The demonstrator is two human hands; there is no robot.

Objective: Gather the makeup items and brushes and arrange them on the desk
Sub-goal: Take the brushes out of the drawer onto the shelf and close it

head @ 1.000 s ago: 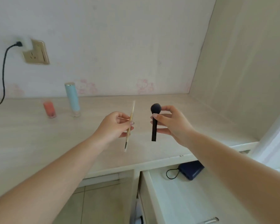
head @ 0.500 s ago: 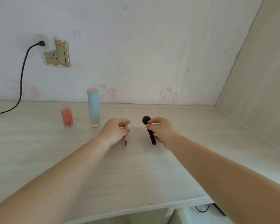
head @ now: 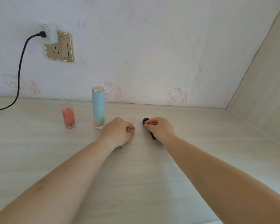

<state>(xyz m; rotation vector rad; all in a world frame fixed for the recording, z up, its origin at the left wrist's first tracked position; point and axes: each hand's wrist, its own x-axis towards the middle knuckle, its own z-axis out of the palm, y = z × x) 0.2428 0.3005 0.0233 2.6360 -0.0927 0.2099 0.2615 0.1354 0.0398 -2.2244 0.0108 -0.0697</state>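
My left hand lies low on the pale wooden desk, fingers curled round a thin light-coloured brush; only its far end and a metal tip by my wrist show. To its right, my right hand pinches a black makeup brush, round head pointing away, handle down on the desk. A tall light-blue bottle with a gold cap stands just left of my left hand. Further left stands a small pink bottle.
A gold wall socket with a white plug and a black cable is on the back wall at the left. A side panel closes the desk on the right.
Both hands have moved forward and down from mid-air, bringing the two brushes onto the desk beside the blue bottle. The view has shifted away from the open drawer.
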